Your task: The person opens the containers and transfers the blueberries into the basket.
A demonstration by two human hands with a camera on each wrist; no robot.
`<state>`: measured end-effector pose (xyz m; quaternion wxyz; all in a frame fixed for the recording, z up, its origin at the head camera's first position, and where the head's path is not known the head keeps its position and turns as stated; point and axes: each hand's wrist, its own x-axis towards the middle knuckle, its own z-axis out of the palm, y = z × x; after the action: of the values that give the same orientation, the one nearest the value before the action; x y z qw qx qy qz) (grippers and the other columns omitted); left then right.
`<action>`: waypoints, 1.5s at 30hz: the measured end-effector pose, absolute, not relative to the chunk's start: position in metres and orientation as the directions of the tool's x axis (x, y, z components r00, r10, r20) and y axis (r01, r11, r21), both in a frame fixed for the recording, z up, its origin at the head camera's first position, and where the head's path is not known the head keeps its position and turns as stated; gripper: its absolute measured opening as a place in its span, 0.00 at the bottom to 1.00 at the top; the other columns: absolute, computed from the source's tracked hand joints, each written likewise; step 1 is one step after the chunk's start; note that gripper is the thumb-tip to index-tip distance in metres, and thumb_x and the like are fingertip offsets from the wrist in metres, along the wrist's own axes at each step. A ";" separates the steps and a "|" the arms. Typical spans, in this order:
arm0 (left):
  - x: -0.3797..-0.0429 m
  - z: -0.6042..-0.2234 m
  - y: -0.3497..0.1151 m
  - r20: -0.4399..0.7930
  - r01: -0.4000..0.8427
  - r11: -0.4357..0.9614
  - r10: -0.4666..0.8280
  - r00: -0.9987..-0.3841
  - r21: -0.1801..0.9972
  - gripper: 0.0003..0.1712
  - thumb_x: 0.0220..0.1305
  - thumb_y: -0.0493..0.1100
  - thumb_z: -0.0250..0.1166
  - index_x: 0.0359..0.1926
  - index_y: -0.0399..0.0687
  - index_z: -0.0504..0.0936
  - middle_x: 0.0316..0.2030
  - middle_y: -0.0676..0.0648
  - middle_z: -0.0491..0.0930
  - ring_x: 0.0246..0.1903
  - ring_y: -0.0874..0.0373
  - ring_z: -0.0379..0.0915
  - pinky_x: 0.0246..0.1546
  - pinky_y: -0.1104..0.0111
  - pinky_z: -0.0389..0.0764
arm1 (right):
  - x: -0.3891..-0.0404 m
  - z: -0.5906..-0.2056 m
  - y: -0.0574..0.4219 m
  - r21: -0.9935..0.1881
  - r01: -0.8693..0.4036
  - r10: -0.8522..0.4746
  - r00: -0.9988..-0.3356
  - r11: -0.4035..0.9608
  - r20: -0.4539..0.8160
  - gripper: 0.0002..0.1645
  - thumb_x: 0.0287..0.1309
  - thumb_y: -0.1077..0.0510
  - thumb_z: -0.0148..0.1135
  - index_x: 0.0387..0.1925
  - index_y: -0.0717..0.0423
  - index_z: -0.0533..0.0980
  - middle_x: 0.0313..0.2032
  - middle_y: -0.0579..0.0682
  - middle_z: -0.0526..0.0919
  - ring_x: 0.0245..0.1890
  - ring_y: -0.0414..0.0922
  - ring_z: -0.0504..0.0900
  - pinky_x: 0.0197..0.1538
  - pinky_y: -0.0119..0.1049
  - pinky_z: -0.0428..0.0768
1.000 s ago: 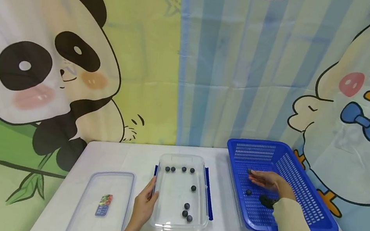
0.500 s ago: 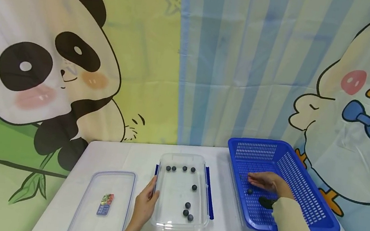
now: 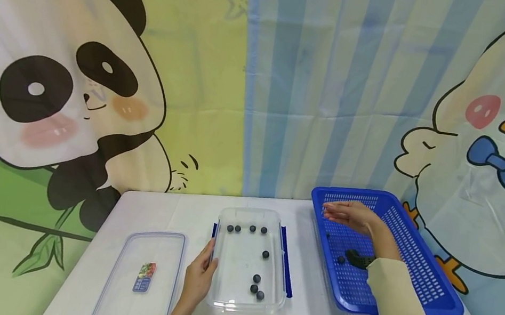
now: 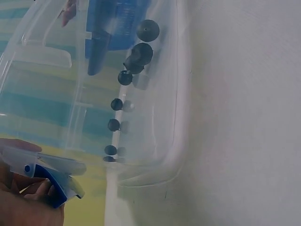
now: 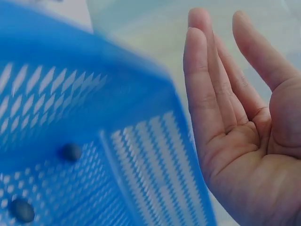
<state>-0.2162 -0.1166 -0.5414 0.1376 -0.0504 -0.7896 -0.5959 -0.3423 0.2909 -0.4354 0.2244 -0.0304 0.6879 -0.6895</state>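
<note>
My left hand (image 3: 199, 275) grips the near-left side of a clear plastic food container (image 3: 238, 258). In the left wrist view its fingers curl at the container's blue side clip (image 4: 57, 186). Several blueberries (image 3: 265, 254) lie scattered on the container's floor. Over the left part of a blue perforated basket (image 3: 439, 314) is my right hand (image 3: 353, 216), fingers straight and thumb held apart. Nothing shows in its palm in the right wrist view. Two blueberries lie in the basket, one blueberry (image 3: 341, 260) below the hand and another small blueberry (image 3: 328, 236) beside the left wall.
A clear lid (image 3: 157, 252) with a fruit label (image 3: 144, 277) lies flat at the left of the white table (image 3: 198, 212). A dark thing (image 3: 358, 259) shows just below the right wrist. A printed curtain (image 3: 288, 76) hangs behind the table's far edge.
My right hand has risen from low in the basket, away from the blueberry that was at its fingertips. My left hand and the container have stayed in place.
</note>
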 end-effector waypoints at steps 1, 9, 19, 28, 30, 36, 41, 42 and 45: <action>-0.216 -0.541 -0.116 0.279 0.245 0.282 -0.083 -0.957 0.927 0.28 0.62 0.28 0.55 0.64 0.35 0.63 0.64 0.40 0.60 0.63 0.47 0.57 0.59 0.65 0.64 | -0.343 -0.432 0.284 -0.964 0.258 -0.347 -0.901 0.059 -0.262 0.28 0.62 0.60 0.54 0.59 0.74 0.64 0.49 0.63 0.78 0.50 0.54 0.78 0.56 0.43 0.75; -0.217 -0.544 -0.117 0.314 0.278 0.290 -0.084 -0.946 0.916 0.27 0.62 0.29 0.55 0.63 0.33 0.64 0.63 0.38 0.61 0.62 0.44 0.56 0.59 0.64 0.63 | -0.340 -0.422 0.212 -0.956 0.128 -0.498 -0.830 0.266 -0.250 0.22 0.58 0.59 0.60 0.50 0.70 0.74 0.43 0.63 0.81 0.40 0.51 0.82 0.53 0.50 0.77; -0.217 -0.546 -0.115 0.316 0.283 0.273 -0.083 -0.945 0.919 0.27 0.61 0.27 0.55 0.63 0.33 0.64 0.63 0.36 0.61 0.61 0.44 0.58 0.59 0.63 0.64 | -0.358 -0.440 0.144 -0.895 -0.056 -0.763 -0.547 0.444 -0.344 0.13 0.56 0.67 0.59 0.43 0.69 0.79 0.34 0.57 0.84 0.35 0.49 0.84 0.47 0.50 0.81; -0.213 -0.546 -0.116 0.302 0.264 0.284 -0.098 -0.948 0.922 0.28 0.60 0.27 0.56 0.62 0.34 0.65 0.62 0.39 0.62 0.61 0.46 0.59 0.58 0.65 0.65 | -0.368 -0.462 0.105 -0.765 -0.114 -0.718 -0.454 0.634 -0.527 0.06 0.49 0.66 0.66 0.32 0.62 0.83 0.29 0.57 0.85 0.29 0.46 0.84 0.39 0.39 0.85; -0.214 -0.545 -0.117 0.328 0.291 0.284 -0.091 -0.940 0.914 0.27 0.60 0.27 0.56 0.62 0.33 0.65 0.62 0.38 0.62 0.60 0.45 0.59 0.58 0.65 0.65 | -0.369 -0.462 0.100 -0.736 -0.136 -0.703 -0.452 0.663 -0.550 0.05 0.49 0.67 0.66 0.31 0.62 0.84 0.28 0.56 0.85 0.28 0.45 0.84 0.39 0.38 0.85; -0.214 -0.544 -0.117 0.323 0.285 0.301 -0.084 -0.943 0.910 0.28 0.60 0.26 0.56 0.62 0.32 0.64 0.62 0.37 0.62 0.61 0.44 0.59 0.58 0.65 0.65 | -0.368 -0.464 0.093 -0.634 -0.273 -0.668 -0.509 0.723 -0.543 0.04 0.48 0.68 0.66 0.29 0.64 0.83 0.26 0.53 0.85 0.27 0.45 0.84 0.40 0.42 0.84; -0.214 -0.545 -0.117 0.289 0.256 0.287 -0.080 -0.954 0.923 0.28 0.61 0.27 0.55 0.63 0.34 0.64 0.63 0.39 0.61 0.62 0.46 0.57 0.59 0.67 0.63 | -0.367 -0.467 0.088 -0.500 -0.371 -0.615 -0.582 0.783 -0.532 0.02 0.46 0.67 0.69 0.25 0.59 0.84 0.23 0.49 0.84 0.27 0.46 0.84 0.42 0.45 0.84; -0.214 -0.545 -0.117 0.291 0.258 0.289 -0.078 -0.953 0.922 0.28 0.61 0.27 0.55 0.63 0.34 0.64 0.63 0.39 0.61 0.62 0.46 0.57 0.59 0.66 0.63 | -0.367 -0.467 0.088 -0.477 -0.379 -0.604 -0.593 0.793 -0.532 0.03 0.45 0.67 0.70 0.24 0.57 0.84 0.22 0.48 0.84 0.26 0.46 0.84 0.41 0.45 0.84; -0.216 -0.544 -0.116 0.307 0.274 0.286 -0.077 -0.949 0.918 0.28 0.61 0.27 0.55 0.63 0.34 0.64 0.63 0.39 0.61 0.62 0.46 0.58 0.59 0.66 0.63 | -0.368 -0.466 0.087 -0.440 -0.383 -0.580 -0.609 0.812 -0.541 0.03 0.44 0.65 0.71 0.22 0.55 0.84 0.21 0.47 0.84 0.25 0.44 0.84 0.42 0.45 0.84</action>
<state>-0.2157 -0.1161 -0.5440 0.1477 -0.0626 -0.7883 -0.5941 -0.3677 0.0870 -0.4660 0.3485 -0.2721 0.8857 -0.1413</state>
